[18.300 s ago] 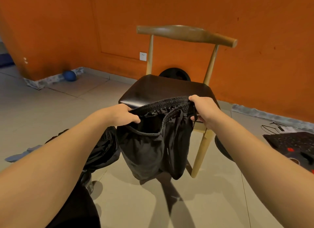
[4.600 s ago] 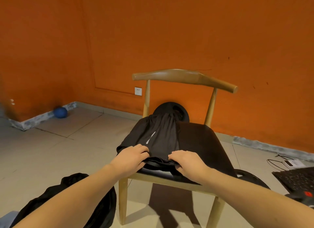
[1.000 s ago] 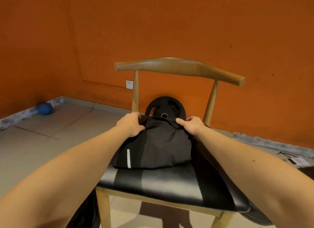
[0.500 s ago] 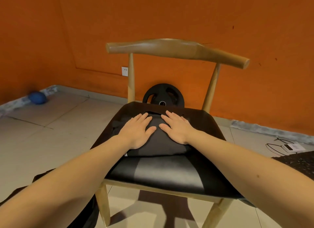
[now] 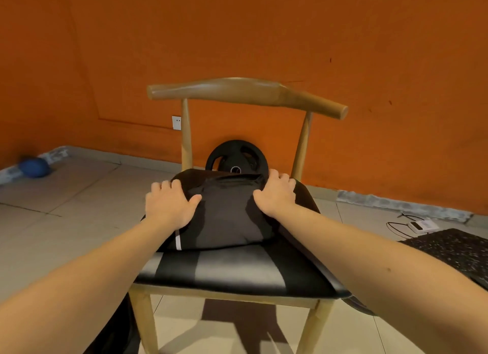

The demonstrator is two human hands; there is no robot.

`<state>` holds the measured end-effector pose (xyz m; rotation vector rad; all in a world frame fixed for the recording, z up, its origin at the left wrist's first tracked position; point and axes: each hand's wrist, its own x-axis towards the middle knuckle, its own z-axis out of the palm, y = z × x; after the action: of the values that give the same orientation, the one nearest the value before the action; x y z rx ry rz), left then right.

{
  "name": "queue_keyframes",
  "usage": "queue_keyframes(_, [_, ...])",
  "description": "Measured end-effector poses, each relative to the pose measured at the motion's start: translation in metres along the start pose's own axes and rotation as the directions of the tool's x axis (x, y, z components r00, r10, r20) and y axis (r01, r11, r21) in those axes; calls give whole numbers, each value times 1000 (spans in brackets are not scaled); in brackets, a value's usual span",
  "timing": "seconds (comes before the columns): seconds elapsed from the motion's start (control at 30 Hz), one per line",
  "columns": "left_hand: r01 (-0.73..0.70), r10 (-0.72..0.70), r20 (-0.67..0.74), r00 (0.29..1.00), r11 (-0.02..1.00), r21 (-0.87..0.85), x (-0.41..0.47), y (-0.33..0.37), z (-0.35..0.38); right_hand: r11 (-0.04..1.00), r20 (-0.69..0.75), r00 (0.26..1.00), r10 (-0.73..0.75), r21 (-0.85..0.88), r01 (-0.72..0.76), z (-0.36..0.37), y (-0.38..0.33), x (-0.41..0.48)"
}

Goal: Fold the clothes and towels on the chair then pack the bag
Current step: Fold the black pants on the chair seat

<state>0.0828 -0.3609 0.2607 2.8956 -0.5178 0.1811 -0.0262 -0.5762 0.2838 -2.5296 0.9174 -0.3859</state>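
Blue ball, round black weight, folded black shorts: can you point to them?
blue ball [image 5: 34, 167]: head view, its middle.
round black weight [image 5: 237, 153]: head view, its upper face.
folded black shorts [image 5: 227, 216]: head view, middle of the flat top.

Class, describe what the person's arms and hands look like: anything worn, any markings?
Both forearms are bare; no sleeves show. The left hand and right hand wear no gloves, rings or watch that can be seen. A small dark spot marks the right forearm.

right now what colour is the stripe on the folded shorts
White stripe on black shorts; head view.
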Motion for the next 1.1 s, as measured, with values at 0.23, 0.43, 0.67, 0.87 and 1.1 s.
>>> queue_keyframes(0.23, [389, -234, 455, 859, 876, -284, 19, 0, -13, 812, 573, 740, 351, 207, -545, -15, -3, -18])
queue_keyframes(0.43, [355, -130, 562, 817, 881, -312, 3, 14, -28, 715, 692, 636, 342, 248, -654, -16, -4, -16])
queue_keyframes(0.67, [455, -82, 563, 822, 690, -564, -25, -13, -46, 622, 788, 594, 164, 384, -682, -33, -11, -30])
queue_keyframes(0.87, [461, -125, 483, 867, 570, -681, -75, -49, -63, 627, 766, 642, 41, 480, -613, -27, -30, -58])
queue_keyframes(1.1, [374, -191, 323, 927, 552, -746, -154, -106, -88, 729, 791, 608, -71, 457, -510, -18, -79, -126])
